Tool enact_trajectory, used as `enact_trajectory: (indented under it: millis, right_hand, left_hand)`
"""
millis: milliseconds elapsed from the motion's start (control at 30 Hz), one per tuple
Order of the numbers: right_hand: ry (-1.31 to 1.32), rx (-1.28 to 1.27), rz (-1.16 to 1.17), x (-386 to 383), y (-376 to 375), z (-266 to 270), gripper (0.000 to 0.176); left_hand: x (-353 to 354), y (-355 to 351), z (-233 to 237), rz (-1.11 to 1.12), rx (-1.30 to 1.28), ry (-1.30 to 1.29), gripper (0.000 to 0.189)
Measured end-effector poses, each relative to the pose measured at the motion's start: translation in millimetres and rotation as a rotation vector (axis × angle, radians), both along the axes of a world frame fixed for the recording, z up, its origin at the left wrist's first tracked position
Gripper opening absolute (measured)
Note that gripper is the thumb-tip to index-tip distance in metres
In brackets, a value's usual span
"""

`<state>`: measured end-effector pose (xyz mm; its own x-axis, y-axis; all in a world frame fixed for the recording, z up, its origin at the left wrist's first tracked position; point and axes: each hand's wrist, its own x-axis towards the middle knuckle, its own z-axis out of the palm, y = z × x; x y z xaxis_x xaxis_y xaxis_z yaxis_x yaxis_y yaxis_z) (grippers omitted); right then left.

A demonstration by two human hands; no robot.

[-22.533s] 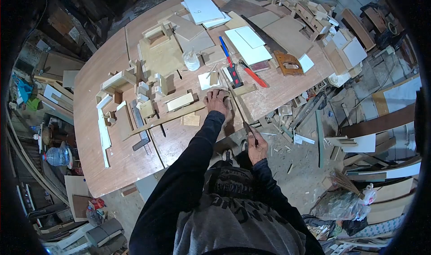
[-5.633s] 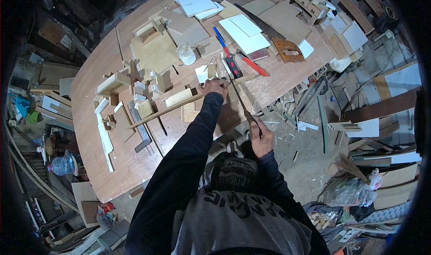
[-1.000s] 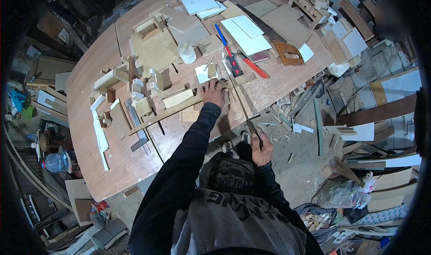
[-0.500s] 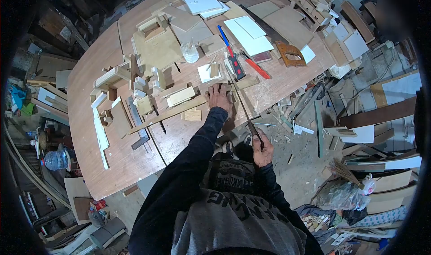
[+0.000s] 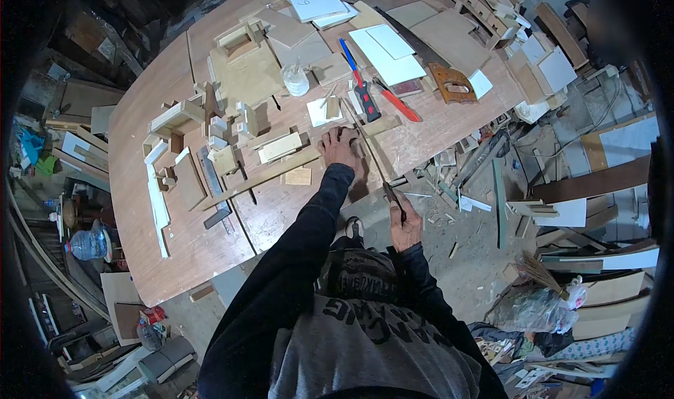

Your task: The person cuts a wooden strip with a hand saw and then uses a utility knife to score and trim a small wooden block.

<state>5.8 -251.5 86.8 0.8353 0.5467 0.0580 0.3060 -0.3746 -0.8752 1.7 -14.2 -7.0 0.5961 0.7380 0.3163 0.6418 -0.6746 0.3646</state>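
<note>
Bent fingers of the left hand [image 5: 337, 147] are spreading over a long, narrow, pale wooden strip [image 5: 270, 176]; whether they are closing around it or only resting on it, I cannot tell. The right hand [image 5: 406, 229] is grasping the dark handle of a long, thin blade [image 5: 375, 161], which is appearing nearly edge-on, running away from the body and passing just beside the left hand. Pale wood is showing on both sides of the blade; whether its edge is touching the wood is too small to tell.

The strip is lying slantwise near the front edge of a large brown table [image 5: 140, 244]. Beside it, a pale rectangular wooden block [image 5: 280, 148] is lying on its far side and a small flat wooden piece [image 5: 298, 177] on its near side. A metal ruler-like square [image 5: 213, 181] is lying near its left end.

Beyond the left hand, a small white panel [image 5: 317, 116] is carrying little wood pieces, and a clear plastic container [image 5: 295, 81] is standing farther back. To the right, a blue-and-red-handled tool [image 5: 361, 83] and a red-handled tool [image 5: 400, 106] are lying near white boards [image 5: 386, 51], with a brown wooden saw handle [image 5: 453, 84] farther right.
</note>
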Motion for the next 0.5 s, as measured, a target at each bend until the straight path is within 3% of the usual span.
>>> enact_trajectory:
  millis: [200,500]
  right_hand:
    - [0.042,0.011,0.093,-1,-16,3,0.034]
    - [-0.043,0.099,0.063,1,-5,-16,0.035]
  left_hand:
    - [-4,-13,43,-0.007,-0.098,0.007,0.042]
    - [-2,-6,25,0.015,-0.085,-0.042,0.036]
